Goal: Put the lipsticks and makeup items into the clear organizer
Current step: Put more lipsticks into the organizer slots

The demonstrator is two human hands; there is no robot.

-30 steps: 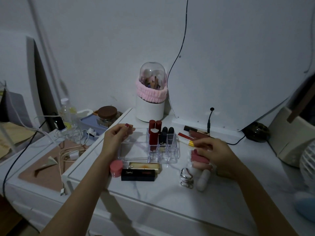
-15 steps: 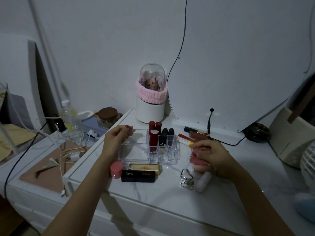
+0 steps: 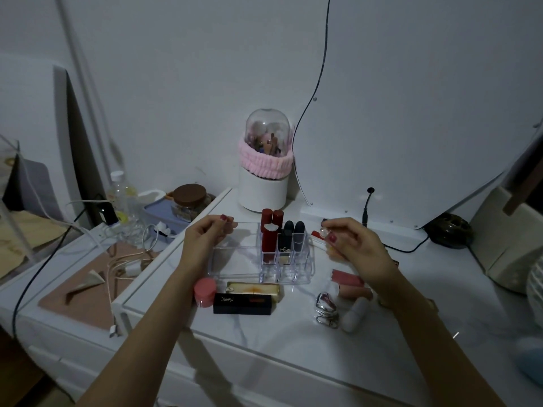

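1. Held a small, thin lip tube (image 3: 318,234) in the right hand (image 3: 357,248), beside the clear plastic organizer (image 3: 235,259).
2. Gripped the organizer's rim with the left hand (image 3: 205,236).
3. Probably light, stiff, slippery; best pinched mid-body.

The clear organizer's (image 3: 235,259) wide left bay lay open from above, though the left hand (image 3: 202,239) sat on its rim at 10 o'clock. Upright lipsticks (image 3: 282,236) filled the back cells; the front cells stood free. Boxes (image 3: 244,301) and a pink jar (image 3: 204,290) blocked 6 o'clock. At 3 o'clock, the right hand (image 3: 358,248) and loose tubes (image 3: 348,279) crowded the table (image 3: 293,353).
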